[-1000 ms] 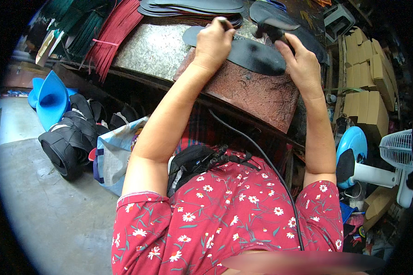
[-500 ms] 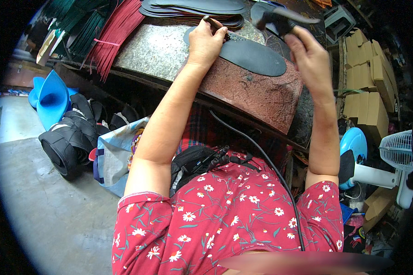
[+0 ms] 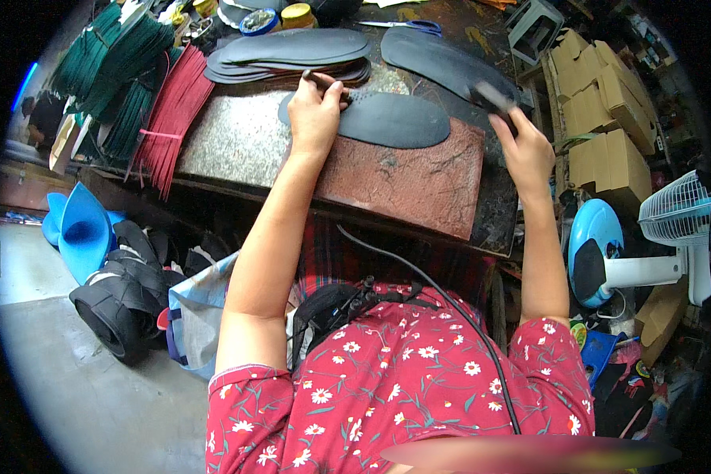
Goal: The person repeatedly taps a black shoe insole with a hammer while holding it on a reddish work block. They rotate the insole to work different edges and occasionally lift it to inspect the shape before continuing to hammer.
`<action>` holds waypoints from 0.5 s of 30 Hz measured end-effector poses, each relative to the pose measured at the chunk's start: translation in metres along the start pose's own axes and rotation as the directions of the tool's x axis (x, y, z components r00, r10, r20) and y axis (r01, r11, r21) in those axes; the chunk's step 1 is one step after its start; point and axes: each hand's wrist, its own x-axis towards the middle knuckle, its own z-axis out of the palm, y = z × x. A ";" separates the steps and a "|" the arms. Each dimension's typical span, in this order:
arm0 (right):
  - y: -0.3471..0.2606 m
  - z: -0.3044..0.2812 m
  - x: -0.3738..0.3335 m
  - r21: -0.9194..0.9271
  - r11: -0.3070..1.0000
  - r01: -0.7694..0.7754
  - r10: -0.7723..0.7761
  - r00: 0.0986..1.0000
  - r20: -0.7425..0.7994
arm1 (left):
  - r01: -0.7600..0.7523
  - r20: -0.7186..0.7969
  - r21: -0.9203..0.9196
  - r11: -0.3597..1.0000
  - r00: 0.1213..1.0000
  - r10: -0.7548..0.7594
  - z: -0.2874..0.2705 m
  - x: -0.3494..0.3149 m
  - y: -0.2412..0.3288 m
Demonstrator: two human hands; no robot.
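Note:
My left hand (image 3: pixel 314 122) is closed round a short dark punch (image 3: pixel 308 75), held upright over the far-left part of a black insole-shaped piece (image 3: pixel 403 120). Small holes show in that piece beside my fingers; the punch's lower tip is hidden. The piece lies across a reddish-brown slab (image 3: pixel 399 186) and a speckled grey slab (image 3: pixel 229 142). To the right, my raised right hand (image 3: pixel 527 158) grips a hammer (image 3: pixel 494 98), smeared by motion. The hammer is apart from the punch, over the right side of the table.
Stacked black insole pieces (image 3: pixel 288 51) lie behind my left hand. Another black piece (image 3: pixel 430 59) and blue-handled scissors (image 3: pixel 423 28) are further back. Red strips (image 3: pixel 174 114) and green strips (image 3: pixel 107 67) hang over the left edge. Cardboard boxes (image 3: pixel 608 118) and a fan (image 3: pixel 675 209) stand right.
The view has shifted, showing more of the table's far side. My right hand and the hammer have swung, and the hammer is lower and nearer the table. My left hand keeps hold of the punch.

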 end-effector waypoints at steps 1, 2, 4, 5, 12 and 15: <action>0.017 -0.001 -0.009 -0.003 0.998 -0.069 0.069 0.997 0.040 | -0.013 0.017 0.022 1.000 1.000 0.013 -0.001 0.000 -0.002; 0.029 -0.002 -0.018 0.014 0.997 -0.077 0.077 0.997 0.013 | -0.032 0.004 0.003 0.999 0.999 0.032 0.000 0.000 -0.003; 0.043 -0.007 -0.027 -0.086 0.975 -0.203 0.215 0.960 0.177 | -0.040 0.014 0.054 0.998 0.999 0.040 0.001 0.001 -0.005; 0.043 -0.008 -0.027 -0.078 0.990 -0.117 0.127 0.983 0.135 | -0.034 0.005 0.038 0.999 0.999 0.034 0.002 0.000 -0.006; -0.051 0.016 0.023 0.113 0.823 0.557 -0.568 0.809 0.152 | -0.217 -0.107 0.162 0.962 0.966 0.236 0.001 -0.011 0.005; -0.094 0.044 0.042 0.366 0.767 0.528 -0.635 0.710 0.306 | -0.229 -0.159 0.128 0.965 0.956 0.248 -0.002 -0.014 0.012</action>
